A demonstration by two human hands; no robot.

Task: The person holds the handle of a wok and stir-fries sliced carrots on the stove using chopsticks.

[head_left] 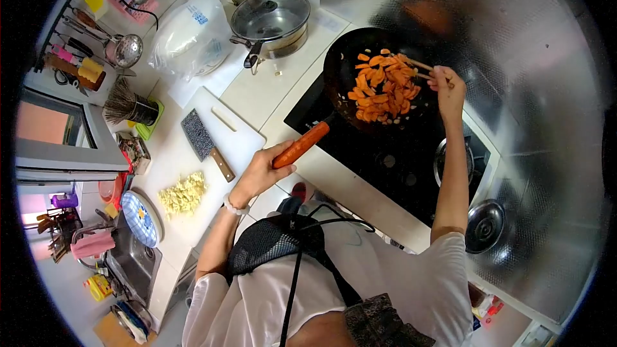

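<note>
My left hand (262, 172) is wrapped round the reddish-brown handle of a black wok (339, 67), which sits on the black glass stove top (385, 166). Sliced carrots (384, 87) lie in the wok, with small pale bits among them. Over the wok's right side, my right hand (448, 87) grips wooden chopsticks (421, 69), their tips at the carrots. Left of the wok, a cleaver (200, 138) with a dark patterned blade and wooden handle rests on a white cutting board (239, 130). Chopped pale yellow pieces (183, 194) are heaped on the same board.
A lidded pot (270, 22) and a plastic-bagged bundle (193, 35) stand at the back of the counter. A blue-patterned plate (141, 218) lies by the sink (135, 250). Foil-like panels (540, 103) surround the stove. Utensils hang on the left wall.
</note>
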